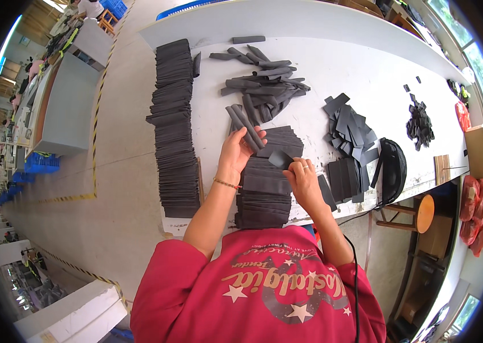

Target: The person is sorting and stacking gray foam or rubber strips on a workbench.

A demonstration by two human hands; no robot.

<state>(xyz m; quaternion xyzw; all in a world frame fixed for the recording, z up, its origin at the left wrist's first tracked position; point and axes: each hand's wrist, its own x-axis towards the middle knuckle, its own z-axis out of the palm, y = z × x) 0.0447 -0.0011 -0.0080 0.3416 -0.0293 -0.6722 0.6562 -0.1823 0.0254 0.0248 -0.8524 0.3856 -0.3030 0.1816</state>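
Note:
My left hand (237, 150), palm up, is closed around dark grey fabric tubes (243, 121) that look rolled or folded over. Between the thumb and fingers of my right hand (305, 180) is a thin black flat piece (279, 159) with rounded corners, held just right of the tubes. Both hands are above a layered stack of dark fabric pieces (263, 197) at the near table edge. Farther back lies a loose pile of similar tubes (270, 86). To the right are scattered black flat pieces (347, 128), with a neater stack of them (344, 180) nearer me.
A long row of stacked dark fabric (171, 114) lines the white table's left side. A black zipped pouch (393, 171) and a heap of small black strips (419, 124) lie right. A raised white panel (310, 26) borders the back; a stool (424, 213) stands right.

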